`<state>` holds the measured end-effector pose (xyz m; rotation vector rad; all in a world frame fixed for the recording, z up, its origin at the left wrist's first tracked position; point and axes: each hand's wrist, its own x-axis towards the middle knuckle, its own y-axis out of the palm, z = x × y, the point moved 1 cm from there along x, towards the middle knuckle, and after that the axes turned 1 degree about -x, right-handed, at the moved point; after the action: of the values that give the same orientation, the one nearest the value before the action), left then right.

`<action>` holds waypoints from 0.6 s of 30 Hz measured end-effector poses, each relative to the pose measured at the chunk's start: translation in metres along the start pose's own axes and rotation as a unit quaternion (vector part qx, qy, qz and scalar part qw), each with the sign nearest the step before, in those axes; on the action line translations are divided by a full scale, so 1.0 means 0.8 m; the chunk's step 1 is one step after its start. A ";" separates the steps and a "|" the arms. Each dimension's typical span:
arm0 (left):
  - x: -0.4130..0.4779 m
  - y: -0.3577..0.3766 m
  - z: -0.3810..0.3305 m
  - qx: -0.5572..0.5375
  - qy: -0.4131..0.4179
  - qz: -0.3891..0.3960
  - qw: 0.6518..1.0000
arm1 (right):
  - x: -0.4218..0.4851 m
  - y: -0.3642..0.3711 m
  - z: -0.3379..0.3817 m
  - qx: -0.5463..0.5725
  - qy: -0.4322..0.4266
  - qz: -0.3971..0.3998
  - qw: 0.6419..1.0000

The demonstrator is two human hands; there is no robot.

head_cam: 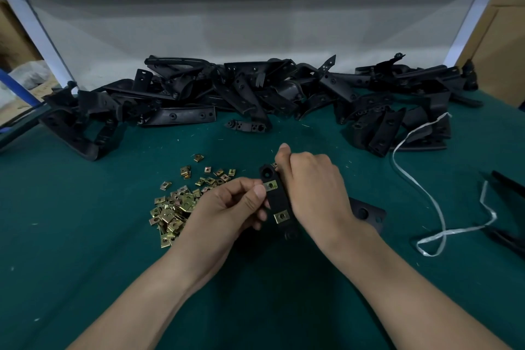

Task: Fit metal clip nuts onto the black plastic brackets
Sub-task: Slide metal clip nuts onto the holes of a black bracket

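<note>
We see left hand (pixel 227 207) pinching and right hand (pixel 312 187) gripping a flat matte-black bracket (pixel 279 202) carrying two square brassy clip nuts (pixel 270 185).

Factory assembly workstation, small-parts workshop type. Table (pixel 85 236) covered in green mat, bulk heap of identical black plastic brackets (pixel 250 88) along the back edge, loose pile of brass-coloured metal clip nuts (pixel 176 207) in front. White metal frame post (pixel 37 37) and shelf overhead, translucent back panel (pixel 255 25). Cardboard cartons (pixel 500 37) stacked beside the station, both sides. White plastic packing twine (pixel 420 187) lying loose on the mat at right.
</note>
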<state>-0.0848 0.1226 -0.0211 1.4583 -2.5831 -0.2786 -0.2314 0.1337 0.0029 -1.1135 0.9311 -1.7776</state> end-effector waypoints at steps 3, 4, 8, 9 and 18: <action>0.000 -0.002 0.000 -0.022 -0.002 0.006 1.000 | -0.001 0.000 0.003 0.024 -0.024 -0.004 0.999; 0.000 -0.002 -0.001 -0.027 -0.003 0.007 1.000 | -0.001 0.000 0.004 0.036 -0.029 -0.010 0.999; 0.000 -0.003 -0.001 -0.036 -0.002 0.008 0.999 | -0.002 -0.001 0.007 0.075 -0.029 -0.038 0.996; 0.000 -0.003 0.000 -0.036 -0.002 0.009 0.999 | -0.002 -0.002 0.007 0.079 -0.027 -0.042 0.996; 0.000 -0.002 0.004 -0.018 0.000 -0.008 1.000 | 0.002 0.001 -0.005 0.052 0.016 -0.036 0.998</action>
<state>-0.0844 0.1218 -0.0246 1.4666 -2.5534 -0.3253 -0.2351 0.1324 0.0013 -1.0664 0.8163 -1.8855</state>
